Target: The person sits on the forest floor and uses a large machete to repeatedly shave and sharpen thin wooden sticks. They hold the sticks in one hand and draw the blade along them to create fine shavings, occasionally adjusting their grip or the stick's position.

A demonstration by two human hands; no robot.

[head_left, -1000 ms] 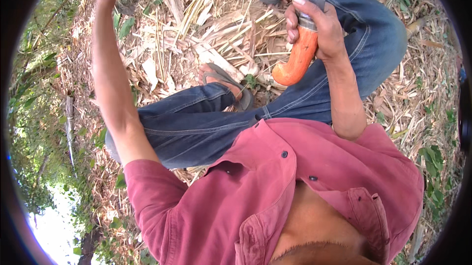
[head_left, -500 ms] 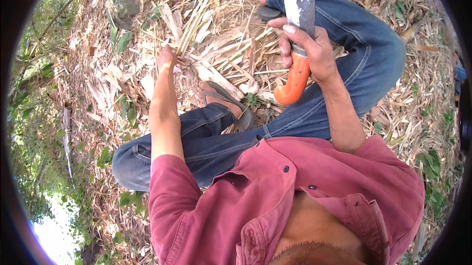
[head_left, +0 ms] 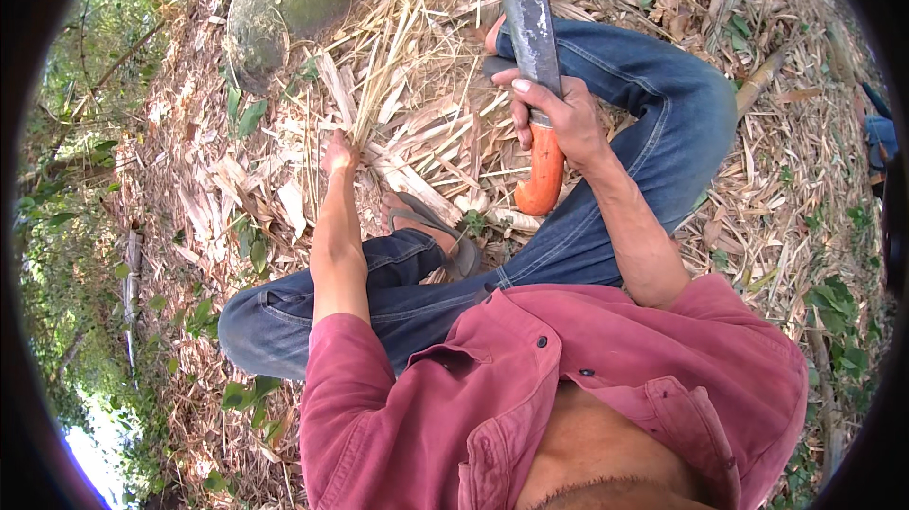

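Note:
A machete with a dark, pale-flecked blade (head_left: 526, 13) and a curved orange handle (head_left: 544, 169) is in my right hand (head_left: 573, 122). That hand closes round the place where blade and handle meet, thumb along the blade's base, and the blade points away from me. Low at the ground on the left, my left hand (head_left: 341, 152) is closed on a bundle of thin pale strips (head_left: 386, 65). The strips fan out beyond the fingers, toward the far side. Which strips are gripped and which merely lie beneath is hard to make out.
A mossy rounded boulder or log (head_left: 289, 13) lies at the far left. Dry chips and split pieces (head_left: 407, 178) cover the ground between my legs. My sandalled foot (head_left: 431, 226) rests beside them. Green plants (head_left: 838, 321) grow at the right; something blue (head_left: 881, 136) shows at the right edge.
The machete has shifted left and its blade now leans further left at the tip. My left hand stays on the strips; the whole view has shifted slightly.

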